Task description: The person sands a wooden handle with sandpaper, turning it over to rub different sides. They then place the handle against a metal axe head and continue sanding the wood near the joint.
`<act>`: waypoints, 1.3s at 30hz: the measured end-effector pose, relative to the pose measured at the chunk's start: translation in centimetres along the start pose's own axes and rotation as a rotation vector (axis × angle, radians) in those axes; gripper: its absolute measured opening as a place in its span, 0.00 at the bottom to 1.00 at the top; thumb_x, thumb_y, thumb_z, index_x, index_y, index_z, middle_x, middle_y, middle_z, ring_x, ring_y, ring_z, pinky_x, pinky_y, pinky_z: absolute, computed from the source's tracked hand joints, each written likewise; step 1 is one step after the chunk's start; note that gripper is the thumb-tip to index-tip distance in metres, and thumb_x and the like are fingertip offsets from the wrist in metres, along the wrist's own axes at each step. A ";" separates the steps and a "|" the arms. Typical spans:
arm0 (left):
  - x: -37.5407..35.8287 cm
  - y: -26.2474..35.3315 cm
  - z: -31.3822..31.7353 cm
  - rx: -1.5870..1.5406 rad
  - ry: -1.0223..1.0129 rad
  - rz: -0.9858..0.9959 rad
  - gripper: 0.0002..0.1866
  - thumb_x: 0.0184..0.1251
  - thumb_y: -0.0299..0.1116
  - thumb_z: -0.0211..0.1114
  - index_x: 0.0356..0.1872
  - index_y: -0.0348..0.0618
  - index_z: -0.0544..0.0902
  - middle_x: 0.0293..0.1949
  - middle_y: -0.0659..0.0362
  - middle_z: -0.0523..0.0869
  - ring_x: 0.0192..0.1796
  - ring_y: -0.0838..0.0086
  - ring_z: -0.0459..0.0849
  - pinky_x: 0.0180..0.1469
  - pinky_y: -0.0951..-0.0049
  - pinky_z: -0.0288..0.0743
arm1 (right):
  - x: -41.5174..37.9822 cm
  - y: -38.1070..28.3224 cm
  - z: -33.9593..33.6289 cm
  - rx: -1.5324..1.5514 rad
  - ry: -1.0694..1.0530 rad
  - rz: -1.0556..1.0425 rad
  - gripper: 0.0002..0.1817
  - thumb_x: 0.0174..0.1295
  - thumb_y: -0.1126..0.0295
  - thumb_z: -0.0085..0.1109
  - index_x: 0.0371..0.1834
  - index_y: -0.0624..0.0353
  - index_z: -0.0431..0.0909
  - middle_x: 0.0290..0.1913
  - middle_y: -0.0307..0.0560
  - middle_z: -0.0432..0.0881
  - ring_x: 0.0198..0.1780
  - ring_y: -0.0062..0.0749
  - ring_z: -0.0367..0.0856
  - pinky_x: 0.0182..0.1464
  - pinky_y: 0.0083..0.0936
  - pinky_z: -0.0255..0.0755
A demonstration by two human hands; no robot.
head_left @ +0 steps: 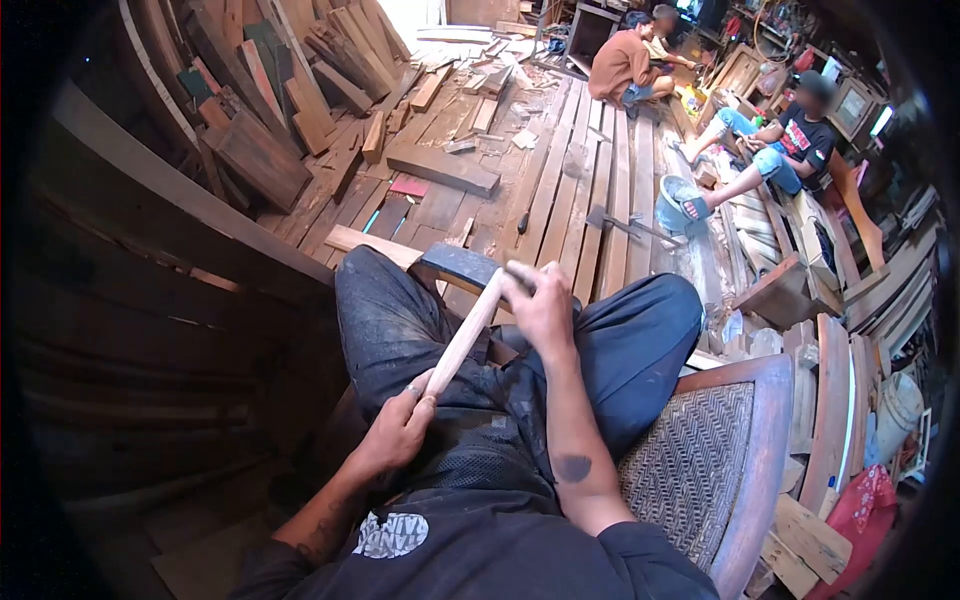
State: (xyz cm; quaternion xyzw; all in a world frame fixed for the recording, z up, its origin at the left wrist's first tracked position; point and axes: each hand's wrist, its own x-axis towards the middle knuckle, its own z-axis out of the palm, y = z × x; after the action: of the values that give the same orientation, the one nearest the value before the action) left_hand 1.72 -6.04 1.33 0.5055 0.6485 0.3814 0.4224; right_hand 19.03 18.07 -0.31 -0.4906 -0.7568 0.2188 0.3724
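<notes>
A pale wooden handle (468, 330) with a dark metal head (458, 266) at its far end lies across my lap. My left hand (397, 428) grips the near end of the handle. My right hand (540, 305) is closed around the handle just below the head. I sit in a wooden chair with a woven cane seat (690, 465), and my dark trousers (400, 320) are dusty.
Planks and offcuts (440, 165) litter the wooden floor ahead. A hammer-like tool (615, 222) and a blue bucket (672, 200) lie at mid-floor. Two people sit at the back (625, 62), and another person (790, 145) sits on the right. Stacked boards (260, 90) lean at left.
</notes>
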 end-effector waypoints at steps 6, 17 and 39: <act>0.2 0.4 -0.1 -0.024 -0.007 -0.017 0.28 0.88 0.37 0.52 0.81 0.35 0.73 0.41 0.54 0.85 0.44 0.69 0.84 0.54 0.65 0.79 | -0.4 -1.1 0.4 0.177 -0.014 0.022 0.20 0.62 0.57 0.82 0.54 0.55 0.97 0.42 0.58 0.85 0.47 0.53 0.88 0.56 0.44 0.82; 0.5 0.0 0.1 -0.368 -0.037 -0.198 0.23 0.85 0.35 0.50 0.71 0.35 0.79 0.35 0.68 0.76 0.34 0.81 0.74 0.37 0.75 0.70 | 0.3 -0.2 0.4 0.110 -0.026 -0.005 0.21 0.63 0.57 0.81 0.56 0.55 0.96 0.41 0.55 0.82 0.49 0.50 0.84 0.58 0.42 0.78; 0.8 -1.4 0.1 -0.230 0.019 -0.186 0.22 0.85 0.34 0.48 0.68 0.34 0.81 0.34 0.63 0.79 0.37 0.78 0.78 0.43 0.72 0.73 | -1.7 -2.0 -0.4 0.062 -0.094 -0.179 0.21 0.64 0.60 0.78 0.58 0.56 0.95 0.47 0.52 0.83 0.55 0.47 0.82 0.62 0.44 0.76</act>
State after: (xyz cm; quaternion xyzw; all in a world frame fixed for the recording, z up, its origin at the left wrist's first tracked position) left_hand 1.21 -5.51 -0.10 0.3879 0.6485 0.4171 0.5050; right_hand 18.60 15.67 0.68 -0.3983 -0.8073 0.2307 0.3694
